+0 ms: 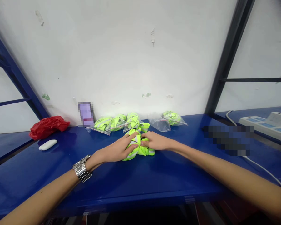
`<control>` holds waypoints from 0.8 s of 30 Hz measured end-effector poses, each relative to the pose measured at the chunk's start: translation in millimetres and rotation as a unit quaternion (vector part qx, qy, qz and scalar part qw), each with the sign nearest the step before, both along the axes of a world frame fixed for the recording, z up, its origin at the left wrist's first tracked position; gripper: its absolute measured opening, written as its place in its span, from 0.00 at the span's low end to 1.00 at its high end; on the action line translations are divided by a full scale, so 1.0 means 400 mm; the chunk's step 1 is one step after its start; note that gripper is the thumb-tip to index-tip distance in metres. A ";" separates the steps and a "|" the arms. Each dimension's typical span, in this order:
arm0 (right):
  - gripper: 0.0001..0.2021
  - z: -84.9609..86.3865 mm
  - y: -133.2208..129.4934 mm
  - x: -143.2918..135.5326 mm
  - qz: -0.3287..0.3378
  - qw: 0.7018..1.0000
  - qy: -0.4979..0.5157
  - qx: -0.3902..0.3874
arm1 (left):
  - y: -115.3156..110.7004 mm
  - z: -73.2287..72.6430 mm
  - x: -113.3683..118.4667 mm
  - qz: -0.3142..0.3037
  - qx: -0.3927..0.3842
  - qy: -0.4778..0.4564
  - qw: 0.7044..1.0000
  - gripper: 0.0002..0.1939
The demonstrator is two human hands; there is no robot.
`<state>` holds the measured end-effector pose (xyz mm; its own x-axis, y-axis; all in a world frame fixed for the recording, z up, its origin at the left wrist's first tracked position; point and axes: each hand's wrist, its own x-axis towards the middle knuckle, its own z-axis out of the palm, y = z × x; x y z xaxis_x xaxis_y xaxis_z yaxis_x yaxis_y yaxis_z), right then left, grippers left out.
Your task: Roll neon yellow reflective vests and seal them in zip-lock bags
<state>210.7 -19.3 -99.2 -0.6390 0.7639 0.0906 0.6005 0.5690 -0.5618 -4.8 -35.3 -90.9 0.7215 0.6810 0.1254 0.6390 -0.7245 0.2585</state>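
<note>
A bundled yellow-green cloth with pale reflective strips [130, 154] lies on the blue table [140, 181], near its middle. My left hand [118, 149], below a metal wristwatch [82, 168], grips the bundle's left part, fingers over the top and thumb across the front. From the right, my right hand [155, 141] pinches the cloth with its fingers bent and thumb beside them. Loose folds and strap-like ends stick out behind and below the right fingers. The two hands are close together, with a fold of cloth between them.
Along the wall lie clear bags of similar cloth [103, 124], [172, 117] and a flat clear bag [159, 122]. A phone [86, 114] leans there. Left are a red plastic bag [48, 127] and a white oval case [48, 144]; right, a blurred dark object [229, 139] and power strip [267, 126].
</note>
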 end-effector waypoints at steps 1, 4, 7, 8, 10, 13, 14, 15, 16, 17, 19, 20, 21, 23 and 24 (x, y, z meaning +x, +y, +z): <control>0.05 -0.005 -0.003 -0.002 -0.017 1.000 0.005 0.016 | 0.004 0.004 0.002 0.006 -0.002 0.013 1.000 0.29; 0.05 -0.029 -0.007 -0.007 -0.053 0.992 0.054 0.105 | 0.018 0.008 0.005 0.014 0.000 0.046 0.999 0.28; 0.04 -0.054 0.000 -0.011 -0.052 0.973 0.076 0.210 | 0.038 0.009 0.007 0.000 0.007 0.058 0.998 0.26; 0.02 -0.059 0.001 -0.011 -0.052 0.966 0.071 0.242 | 0.045 0.010 0.007 -0.005 0.007 0.059 0.998 0.26; 0.06 -0.063 -0.004 -0.011 -0.055 0.951 0.047 0.301 | 0.057 0.012 0.011 -0.010 0.006 0.065 0.998 0.24; 0.14 -0.057 -0.031 -0.009 -0.047 0.931 -0.012 0.363 | 0.068 0.016 0.021 -0.011 0.010 0.079 0.997 0.21; 0.16 -0.055 -0.042 -0.009 -0.041 0.925 -0.034 0.375 | 0.070 0.016 0.024 -0.012 0.011 0.083 0.996 0.20; 0.17 -0.054 -0.053 -0.010 -0.033 0.920 -0.054 0.386 | 0.070 0.016 0.027 -0.012 0.011 0.084 0.996 0.19; 0.18 -0.054 -0.061 -0.011 -0.025 0.916 -0.071 0.394 | 0.071 0.015 0.029 -0.008 0.008 0.085 0.996 0.19; 0.19 -0.056 -0.067 -0.013 -0.021 0.912 -0.084 0.402 | 0.071 0.013 0.030 0.001 0.004 0.084 0.996 0.19; 0.21 -0.063 -0.069 -0.018 -0.020 0.905 -0.092 0.415 | 0.072 0.008 0.030 0.019 -0.002 0.081 0.997 0.20; 0.22 -0.066 -0.066 -0.021 -0.016 0.902 -0.092 0.421 | 0.073 0.004 0.028 0.024 -0.003 0.077 0.997 0.20; 0.23 -0.068 -0.062 -0.022 -0.008 0.899 -0.091 0.428 | 0.075 0.000 0.026 0.025 -0.003 0.070 0.997 0.20; 0.22 -0.068 -0.054 -0.025 0.022 0.892 -0.101 0.440 | 0.077 -0.009 0.018 0.022 0.002 0.049 0.999 0.21; 0.20 -0.066 -0.051 -0.026 0.039 0.888 -0.113 0.444 | 0.077 -0.013 0.014 0.024 0.003 0.039 0.999 0.23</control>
<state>200.2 -39.6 -125.6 -0.7649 0.4084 0.4981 0.5809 0.7715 0.2595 1.0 -4.5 -96.3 0.6959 0.7143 0.0741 0.6910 -0.6941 0.2018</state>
